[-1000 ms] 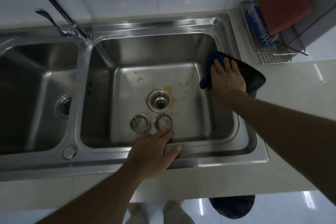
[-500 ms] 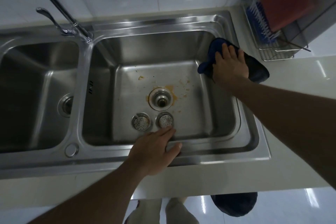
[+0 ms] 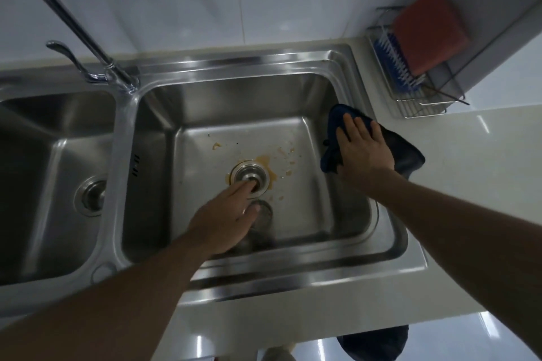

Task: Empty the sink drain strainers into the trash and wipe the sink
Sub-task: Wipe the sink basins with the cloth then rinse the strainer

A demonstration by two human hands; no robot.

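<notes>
Strainer (image 3: 262, 214) under left hand (image 3: 225, 223), right hand (image 3: 362, 152) flat on cloth (image 3: 404, 152)

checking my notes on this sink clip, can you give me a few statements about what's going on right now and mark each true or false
1. The right hand lies flat on a dark blue cloth at the right edge of the sink basin. True.
2. The left hand rests on the counter outside the sink. False: it reaches down into the basin, fingertips at the drain.
3. The basin floor is spotless. False: an orange stain and food bits lie around the drain.
4. A wire rack with a blue brush stands on the counter right of the sink. True.
5. Water runs from the faucet. False: no stream shows.
</notes>
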